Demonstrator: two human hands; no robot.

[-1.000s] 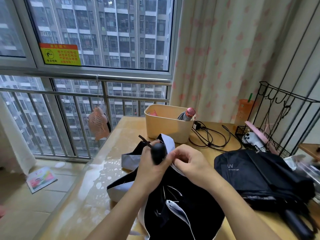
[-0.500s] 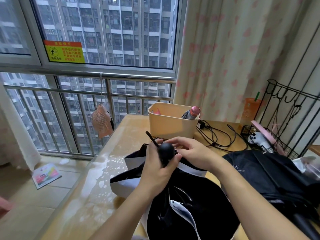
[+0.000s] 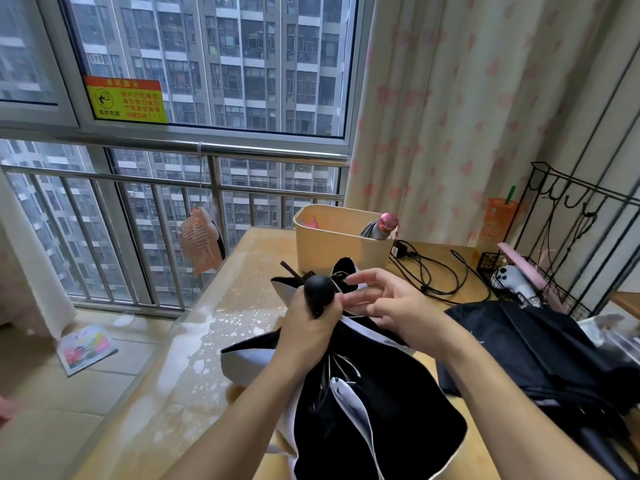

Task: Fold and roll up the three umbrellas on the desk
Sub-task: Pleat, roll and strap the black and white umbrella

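Early in the task, by my reading. The left hand [image 3: 306,329] grips the round handle [image 3: 320,292] of the black-and-white umbrella [image 3: 367,431] just in front of the beige bin [image 3: 332,249], and the right hand [image 3: 398,311] pinches a canopy fold. Its panels hang loose and unrolled. Right of the bin, a black umbrella [image 3: 540,355] lies slack on the bench [image 3: 207,344]. I cannot make out a third.

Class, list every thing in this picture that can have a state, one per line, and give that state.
Black-and-white umbrella, collapsed, canopy loose, not yet rolled.
Left hand, grips that umbrella's handle.
Right hand, pinches a canopy fold beside the handle.
Black umbrella, collapsed, lying unrolled on the desk.
Bin, open-topped, things inside.
Cable, loose on the desk.
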